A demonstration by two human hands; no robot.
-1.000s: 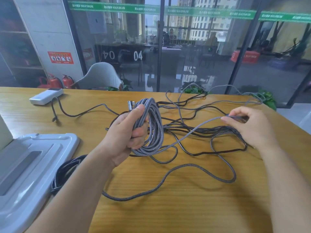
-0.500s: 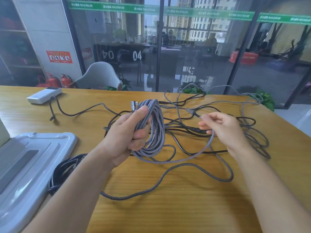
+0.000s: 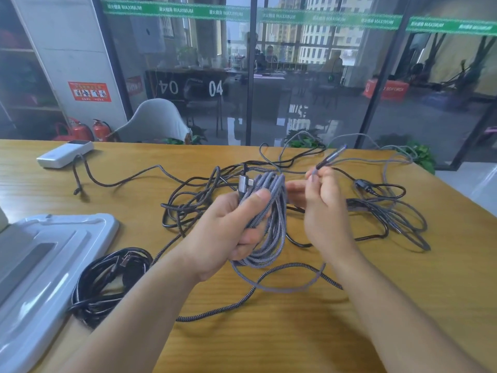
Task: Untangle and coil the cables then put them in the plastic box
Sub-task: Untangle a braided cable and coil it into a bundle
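A wooden table [image 3: 269, 332] is filling most of the view. At its left edge a grey plastic lid [image 3: 40, 265] is lying flat. Just beside the lid a black coil [image 3: 107, 278] is resting on the table. Behind the hands a tangle [image 3: 376, 211] of black and grey cables is spreading over the table, partly hidden by them. A white box [image 3: 66, 153] is sitting at the far left, with a dark cord running from it.

Both forearms are reaching forward from the bottom of the view. The left hand [image 3: 228, 230] is gripping a grey coil [image 3: 269, 224] above the table; the thumb is pressing on top of the loops and the other fingers are curling under them. A silver plug [image 3: 243, 184] is sticking out above the thumb. The right hand [image 3: 322, 205] is standing just beside the coil, palm to the left, and its thumb and fingertips are pinching the cable end [image 3: 329, 160], which is pointing up and away. A loose part of this cable is hanging under the coil and lying on the table.
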